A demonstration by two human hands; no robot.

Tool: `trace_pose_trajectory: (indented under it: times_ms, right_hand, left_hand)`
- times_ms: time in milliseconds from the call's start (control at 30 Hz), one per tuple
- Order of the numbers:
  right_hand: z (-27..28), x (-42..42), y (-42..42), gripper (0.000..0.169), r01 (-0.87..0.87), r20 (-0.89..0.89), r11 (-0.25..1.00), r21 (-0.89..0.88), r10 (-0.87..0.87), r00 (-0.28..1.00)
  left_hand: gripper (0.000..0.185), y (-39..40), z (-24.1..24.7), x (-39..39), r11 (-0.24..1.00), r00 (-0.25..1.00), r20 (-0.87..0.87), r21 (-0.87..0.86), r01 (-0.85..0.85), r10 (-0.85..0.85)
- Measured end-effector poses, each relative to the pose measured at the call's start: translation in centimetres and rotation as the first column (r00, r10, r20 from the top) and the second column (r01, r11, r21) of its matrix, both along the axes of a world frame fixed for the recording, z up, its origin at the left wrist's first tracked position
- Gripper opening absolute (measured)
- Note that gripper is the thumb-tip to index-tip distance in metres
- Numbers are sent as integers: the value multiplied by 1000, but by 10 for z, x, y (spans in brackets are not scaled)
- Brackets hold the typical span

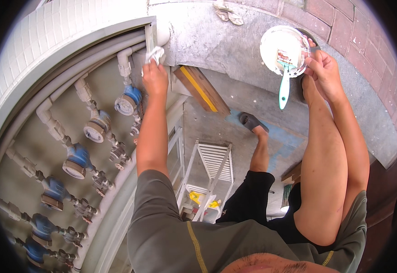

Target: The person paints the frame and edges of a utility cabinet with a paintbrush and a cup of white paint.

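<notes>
My left hand (155, 79) grips a crumpled white rag (156, 54). The rag is up against the grey metal frame (149, 36) at the corner of a wall recess. My right hand (323, 73) pinches the rim of a round plastic tub (266, 51), whose inside is white, probably with paint. Across the tub's near rim rests a paintbrush (284, 82) with a mint-green handle. Its bristle end lies inside the tub and the handle sticks out towards me. My raised right leg (324, 163) is beside the right arm, its foot partly hidden behind the tub.
Several blue water meters (77, 157) with pipes and valves fill the recess at left. A wooden board (200, 89) with a yellow stripe leans at the ledge (201, 44). A crumpled glove or cloth (228, 14) lies on the ledge. Below stands a metal stepladder (215, 160).
</notes>
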State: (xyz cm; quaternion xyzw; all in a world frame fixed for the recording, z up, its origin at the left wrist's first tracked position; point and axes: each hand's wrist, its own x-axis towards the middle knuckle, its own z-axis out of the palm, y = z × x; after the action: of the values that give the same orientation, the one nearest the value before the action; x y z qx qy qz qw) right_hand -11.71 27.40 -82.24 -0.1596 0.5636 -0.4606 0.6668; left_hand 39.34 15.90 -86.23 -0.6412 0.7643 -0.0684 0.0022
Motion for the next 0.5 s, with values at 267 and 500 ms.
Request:
trace_pose_trajectory:
  times_ms: [267,500]
  right_hand:
    - [2,0,2,40,-37,-6,999,-7,37,999]
    - [-7,-17,5,38,-111,20,993,30,111,994]
  left_hand:
    - [30,-57,0,-34,991,994,-96,-124,47,-59]
    - [42,-21,-7,-25,998,993,-104,24,-55,57]
